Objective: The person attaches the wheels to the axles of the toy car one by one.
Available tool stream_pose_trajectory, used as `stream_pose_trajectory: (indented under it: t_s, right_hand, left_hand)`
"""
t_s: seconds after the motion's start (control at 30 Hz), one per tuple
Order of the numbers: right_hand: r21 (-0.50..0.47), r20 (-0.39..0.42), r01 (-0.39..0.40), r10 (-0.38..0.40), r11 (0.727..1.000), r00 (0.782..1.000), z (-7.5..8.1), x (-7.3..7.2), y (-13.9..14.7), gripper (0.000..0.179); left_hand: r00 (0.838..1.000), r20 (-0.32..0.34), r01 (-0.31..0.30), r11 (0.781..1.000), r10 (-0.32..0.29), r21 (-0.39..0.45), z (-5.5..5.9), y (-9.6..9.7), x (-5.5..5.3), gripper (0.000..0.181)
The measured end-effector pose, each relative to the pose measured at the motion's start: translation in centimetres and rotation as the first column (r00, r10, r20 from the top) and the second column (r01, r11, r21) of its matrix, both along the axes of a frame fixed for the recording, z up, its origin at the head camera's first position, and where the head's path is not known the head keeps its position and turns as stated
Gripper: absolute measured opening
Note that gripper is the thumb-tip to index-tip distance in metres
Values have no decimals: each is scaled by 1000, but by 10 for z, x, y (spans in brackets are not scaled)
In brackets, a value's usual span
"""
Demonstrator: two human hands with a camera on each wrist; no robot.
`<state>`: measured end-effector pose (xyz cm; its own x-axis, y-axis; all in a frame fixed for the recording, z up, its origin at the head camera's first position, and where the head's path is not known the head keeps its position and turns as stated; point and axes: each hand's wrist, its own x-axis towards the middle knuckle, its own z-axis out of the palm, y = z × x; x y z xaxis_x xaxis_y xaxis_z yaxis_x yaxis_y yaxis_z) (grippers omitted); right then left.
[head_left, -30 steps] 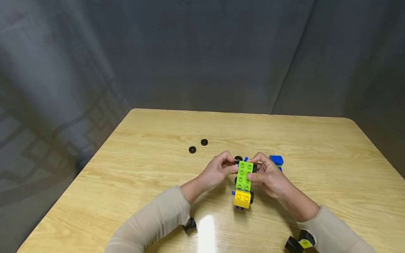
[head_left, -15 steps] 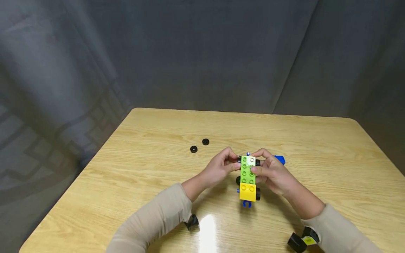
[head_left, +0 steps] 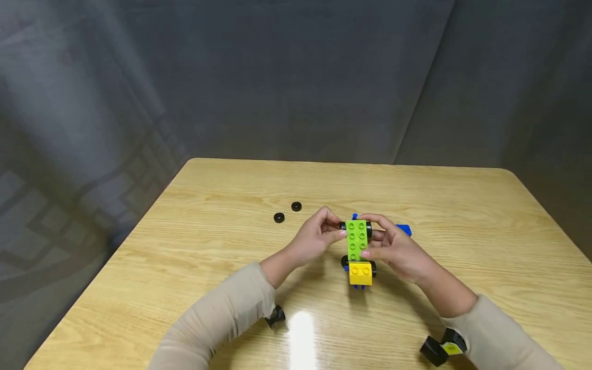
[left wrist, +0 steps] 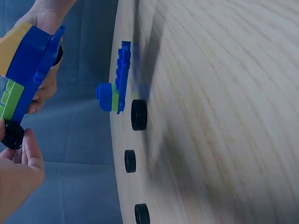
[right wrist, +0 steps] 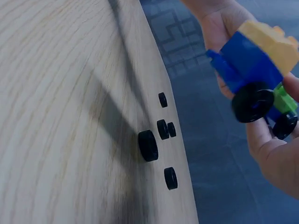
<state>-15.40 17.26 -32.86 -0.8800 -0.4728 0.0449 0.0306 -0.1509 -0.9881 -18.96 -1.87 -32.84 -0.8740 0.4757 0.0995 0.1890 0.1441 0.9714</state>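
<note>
- The toy vehicle (head_left: 357, 244) is held up above the table (head_left: 213, 221), between the two hands — raised, it seems, so that fingers can reach its sides and wheels.
- The left hand (head_left: 314, 237) pinches a black wheel (left wrist: 13, 135) at the vehicle's far left corner. Its grip is narrow, thumb and fingertip on the wheel, a hold that looks suited to fine work there.
- The right hand (head_left: 399, 253) grips the vehicle from its right side, thumb against the studded top; this probably steadies the body against the other hand's pinch.
- Loose wheels (head_left: 279, 218) lie flat on the table past the left hand, presumably spread within easy reach. A blue piece (head_left: 404, 229) lies beyond the right hand, perhaps set aside for room.
- The vehicle has a long lime-green brick (head_left: 354, 240) with two rows of studs, then a yellow brick (head_left: 361, 275) at the near end over a blue brick (right wrist: 247, 58).
- Its near end looks uneven — a fitted wheel (right wrist: 253, 101) on the right, a bare blue peg (head_left: 346, 268) on the left.
</note>
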Motion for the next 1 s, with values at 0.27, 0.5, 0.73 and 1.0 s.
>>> stream_pose_trajectory:
  t_s: [0.27, 0.5, 0.73, 1.0]
  right_hand:
    - [101, -23, 64, -62, 993, 998, 0, 2, -3, 61]
    - [115, -20, 61, -60, 991, 998, -4, 1, 4, 62]
    - [68, -3, 82, -82, 994, 997, -6, 2, 9, 62]
    - [44, -11, 80, -80, 996, 997, -8, 2, 16, 57]
  left_hand:
    - [1000, 24, -3, 1000, 3, 20, 16, 1, 9, 19]
    - [997, 71, 23, 999, -26, 41, 19, 0, 9, 24]
    - [997, 56, 57, 998, -55, -35, -7, -2, -6, 31]
    - [986, -29, 150, 961, -161, -234, -23, 0, -13, 29]
